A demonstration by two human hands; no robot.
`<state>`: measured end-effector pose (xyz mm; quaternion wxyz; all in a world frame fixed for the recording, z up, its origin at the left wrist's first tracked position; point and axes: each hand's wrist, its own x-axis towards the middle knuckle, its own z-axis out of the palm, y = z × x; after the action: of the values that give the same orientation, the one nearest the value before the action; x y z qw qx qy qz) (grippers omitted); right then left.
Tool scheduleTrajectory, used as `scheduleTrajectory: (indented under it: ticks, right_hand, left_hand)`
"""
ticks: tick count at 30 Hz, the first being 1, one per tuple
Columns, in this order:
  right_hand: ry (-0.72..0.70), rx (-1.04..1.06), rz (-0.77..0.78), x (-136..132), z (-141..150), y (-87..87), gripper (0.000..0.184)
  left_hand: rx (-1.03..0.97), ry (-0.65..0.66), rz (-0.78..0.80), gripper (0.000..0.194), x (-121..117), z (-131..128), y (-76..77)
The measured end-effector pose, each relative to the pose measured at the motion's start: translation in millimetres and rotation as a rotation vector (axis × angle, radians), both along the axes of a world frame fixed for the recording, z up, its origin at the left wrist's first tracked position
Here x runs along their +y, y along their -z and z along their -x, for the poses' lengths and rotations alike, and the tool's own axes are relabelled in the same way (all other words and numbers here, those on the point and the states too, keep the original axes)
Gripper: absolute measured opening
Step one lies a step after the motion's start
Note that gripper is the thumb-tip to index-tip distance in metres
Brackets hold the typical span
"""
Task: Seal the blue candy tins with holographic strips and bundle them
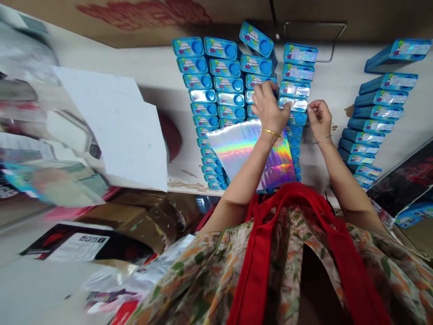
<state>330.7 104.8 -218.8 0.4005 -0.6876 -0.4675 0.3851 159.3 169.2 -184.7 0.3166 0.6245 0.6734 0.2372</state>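
Observation:
Blue boxes stand in columns on a white table, their printed ends facing up. My left hand (269, 107) reaches over the third and fourth columns, fingers spread, thumb at the silvery sticker (293, 104) on one box. At that box's right end is my right hand (320, 121), its thumb and forefinger drawn together; anything between them is too small to make out. A shiny rainbow sticker sheet (250, 149) lies across the boxes beneath my left forearm. Several boxes higher in the fourth column, such as the top box (300, 54), bear similar stickers.
On the right stands another column of stickered blue boxes (375, 124). White sheets (125, 131) lie to the left, beside a dark red round object (171, 137). A cardboard box (152, 22) and a bent wire (333, 49) border the table's far side. Cartons (135, 216) sit below left.

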Motion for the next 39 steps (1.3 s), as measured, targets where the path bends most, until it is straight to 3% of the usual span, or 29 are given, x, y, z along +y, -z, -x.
scheduleTrajectory:
  ticks: [3,6,8,11,15,19,23,29,31,36,39]
  right_hand:
    - [-0.098,-0.155,0.031,3,-10,-4.9,0.039]
    - [-0.098,-0.345,0.016,4,-12,-23.3,0.042]
    - [-0.123,-0.433,-0.020,4,0,-39.3,0.045]
    - [-0.331,-0.490,-0.074,2,37,-57.6,0.044]
    - [-0.590,-0.510,-0.054,-1,85,-63.7,0.038]
    - [-0.626,-0.540,0.046,1,99,-65.9,0.035]
    - [-0.607,-0.532,0.091,4,99,-67.9,0.035]
    - [-0.545,-0.472,0.031,-1,97,-63.9,0.044]
    - [-0.426,-0.481,-0.008,-6,90,-66.1,0.047]
    - [0.146,-0.549,-0.097,-19,59,-62.8,0.071]
    - [0.128,-0.492,-0.046,-25,44,-49.5,0.071]
  left_hand:
    - [-0.036,0.078,-0.024,0.039,4,6,-1.8]
    - [-0.093,0.180,-0.045,0.027,3,30,-19.1]
    - [-0.077,0.256,-0.064,0.026,-3,57,-33.5]
    - [0.067,0.323,-0.059,0.033,-18,95,-47.6]
    - [0.195,0.360,-0.009,0.033,-34,113,-44.4]
    - [0.188,0.326,-0.041,0.029,-40,104,-35.9]
    - [0.177,0.288,-0.074,0.023,-48,97,-38.6]
    - [0.153,0.207,-0.015,0.035,-50,96,-39.5]
    - [0.156,0.196,-0.017,0.033,-47,96,-37.2]
    - [0.160,0.212,0.008,0.031,-43,94,-34.9]
    - [0.142,0.202,-0.012,0.034,-46,92,-33.2]
